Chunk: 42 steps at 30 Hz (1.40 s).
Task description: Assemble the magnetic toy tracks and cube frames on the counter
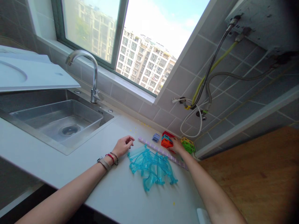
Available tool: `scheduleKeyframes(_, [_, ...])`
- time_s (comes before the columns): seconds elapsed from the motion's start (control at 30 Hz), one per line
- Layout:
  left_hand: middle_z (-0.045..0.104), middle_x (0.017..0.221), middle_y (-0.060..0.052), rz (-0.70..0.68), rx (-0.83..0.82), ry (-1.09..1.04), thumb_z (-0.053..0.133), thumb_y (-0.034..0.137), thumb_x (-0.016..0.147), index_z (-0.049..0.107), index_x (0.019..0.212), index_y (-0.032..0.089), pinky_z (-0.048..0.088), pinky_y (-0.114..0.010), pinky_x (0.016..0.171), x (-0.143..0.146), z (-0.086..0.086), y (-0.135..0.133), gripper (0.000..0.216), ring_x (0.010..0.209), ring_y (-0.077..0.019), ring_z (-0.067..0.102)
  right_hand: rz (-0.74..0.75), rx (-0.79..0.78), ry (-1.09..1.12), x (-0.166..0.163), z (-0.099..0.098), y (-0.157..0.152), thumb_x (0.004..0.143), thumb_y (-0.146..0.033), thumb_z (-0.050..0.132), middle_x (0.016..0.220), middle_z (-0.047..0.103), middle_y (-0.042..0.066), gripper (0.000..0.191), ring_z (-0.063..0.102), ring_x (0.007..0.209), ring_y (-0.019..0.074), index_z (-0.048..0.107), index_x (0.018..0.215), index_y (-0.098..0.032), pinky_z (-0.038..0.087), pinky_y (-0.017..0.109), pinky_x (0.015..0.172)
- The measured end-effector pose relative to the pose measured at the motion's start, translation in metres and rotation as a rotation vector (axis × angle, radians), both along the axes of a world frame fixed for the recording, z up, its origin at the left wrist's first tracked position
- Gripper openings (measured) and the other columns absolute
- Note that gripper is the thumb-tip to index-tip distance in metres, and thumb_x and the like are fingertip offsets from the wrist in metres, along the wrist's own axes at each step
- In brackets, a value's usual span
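My left hand (123, 146) rests on the white counter (98, 168) with its fingers curled, just left of a heap of translucent teal plastic pieces (150, 168); whether anything is in it is unclear. My right hand (177, 145) reaches to the counter's back corner and grips a red and orange frame block stack (166, 141). A green and yellow frame block (188, 144) stands just right of that hand. A small lilac-blue block (155, 137) lies left of the stack. A long purple strip (163, 152) runs between the blocks and the teal heap.
A steel sink (58, 123) with a curved tap (93, 74) lies at the left, under a window. Hoses and cables (205, 90) hang on the tiled wall above the corner. A white board (28, 73) overhangs the sink. Wooden floor (257, 180) shows at the right.
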<state>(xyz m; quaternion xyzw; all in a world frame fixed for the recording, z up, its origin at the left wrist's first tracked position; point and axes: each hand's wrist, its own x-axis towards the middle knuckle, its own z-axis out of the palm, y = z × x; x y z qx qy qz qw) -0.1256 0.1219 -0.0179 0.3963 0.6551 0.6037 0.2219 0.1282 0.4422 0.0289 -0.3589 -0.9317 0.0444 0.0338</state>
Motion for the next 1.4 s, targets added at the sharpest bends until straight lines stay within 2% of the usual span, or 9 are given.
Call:
scheduleKeyframes(0.23, [0.071,0.07,-0.001,0.005,0.004,0.008,0.054,0.034,0.081,0.066,0.092,0.018,0.051,-0.026,0.059,0.002,0.001,-0.001,0.023,0.057,-0.0148,0.063,0.035,-0.1,0.236,0.012,0.006,-0.003,0.078,-0.044,0.069,0.109,0.071,0.013,0.038,0.066,0.101,0.0261,0.075,0.103,-0.016,0.048,0.036,0.092])
scheduleKeyframes(0.33, [0.071,0.07,-0.001,0.005,0.007,0.011,0.054,0.035,0.081,0.066,0.092,0.018,0.051,-0.026,0.059,0.001,0.002,-0.001,0.024,0.056,-0.0148,0.063,-0.025,-0.129,0.349,0.016,0.008,-0.005,0.088,-0.051,0.048,0.089,0.074,0.012,0.045,0.068,0.084,0.0251,0.074,0.092,-0.015,0.051,0.035,0.078])
scheduleKeyframes(0.47, [0.071,0.07,-0.001,0.008,0.009,0.016,0.054,0.036,0.081,0.066,0.093,0.018,0.051,-0.027,0.059,0.001,0.004,-0.001,0.025,0.056,-0.0151,0.064,-0.075,-0.155,0.47,0.018,0.015,-0.009,0.085,-0.061,0.046,0.074,0.072,0.008,0.05,0.065,0.073,0.0237,0.07,0.079,-0.017,0.05,0.033,0.071])
scheduleKeyframes(0.73, [0.07,0.074,-0.003,0.06,0.026,0.062,0.054,0.04,0.086,0.065,0.098,0.017,0.052,-0.028,0.06,-0.001,0.006,-0.005,0.029,0.061,-0.0163,0.064,-0.051,-0.178,0.698,0.012,0.065,-0.053,0.093,-0.064,0.029,0.085,0.069,0.008,0.055,0.062,0.076,0.0214,0.06,0.092,-0.019,0.049,0.029,0.068])
scheduleKeyframes(0.87, [0.07,0.107,-0.01,0.093,0.117,0.349,0.06,0.047,0.087,0.058,0.122,0.02,0.056,-0.033,0.071,0.026,0.041,-0.014,0.044,0.091,-0.0226,0.067,0.071,-0.217,0.643,0.021,0.089,-0.11,0.094,-0.056,0.046,0.076,0.065,0.002,0.04,0.06,0.069,0.0188,0.061,0.085,-0.02,0.044,0.026,0.065])
scheduleKeyframes(0.97, [0.056,0.139,-0.014,-0.135,0.203,0.789,0.074,0.053,0.077,0.048,0.139,0.026,0.046,-0.046,0.104,0.07,0.088,-0.013,0.073,0.127,-0.0307,0.053,0.244,-0.206,0.497,0.029,0.101,-0.154,0.097,-0.043,0.047,0.077,0.064,0.001,0.028,0.059,0.071,0.0175,0.062,0.088,-0.021,0.042,0.026,0.068])
scheduleKeyframes(1.07, [0.06,0.135,-0.016,-0.279,0.097,1.036,0.082,0.053,0.069,0.045,0.142,0.024,0.043,-0.051,0.104,0.114,0.128,0.001,0.087,0.127,-0.0362,0.054,0.389,-0.216,0.427,0.036,0.107,-0.18,0.098,-0.034,0.047,0.087,0.065,0.003,0.02,0.059,0.079,0.0179,0.062,0.093,-0.021,0.042,0.028,0.074])
scheduleKeyframes(1.2, [0.074,0.096,-0.01,-0.397,-0.117,0.999,0.073,0.054,0.079,0.061,0.119,0.021,0.053,-0.035,0.076,0.138,0.145,0.018,0.054,0.087,-0.0287,0.072,0.288,-0.331,0.515,0.051,0.102,-0.186,0.096,-0.041,0.049,0.076,0.061,0.001,0.03,0.055,0.07,0.0163,0.061,0.081,-0.019,0.042,0.027,0.067])
scheduleKeyframes(1.4, [0.076,0.093,-0.005,-0.378,-0.006,0.53,0.067,0.056,0.082,0.067,0.112,0.022,0.052,-0.027,0.071,0.14,0.139,0.013,0.046,0.081,-0.0212,0.071,0.148,-0.867,0.787,0.077,0.085,-0.191,0.094,-0.067,0.04,0.087,0.068,0.005,0.055,0.065,0.07,0.0191,0.064,0.1,-0.018,0.051,0.03,0.063])
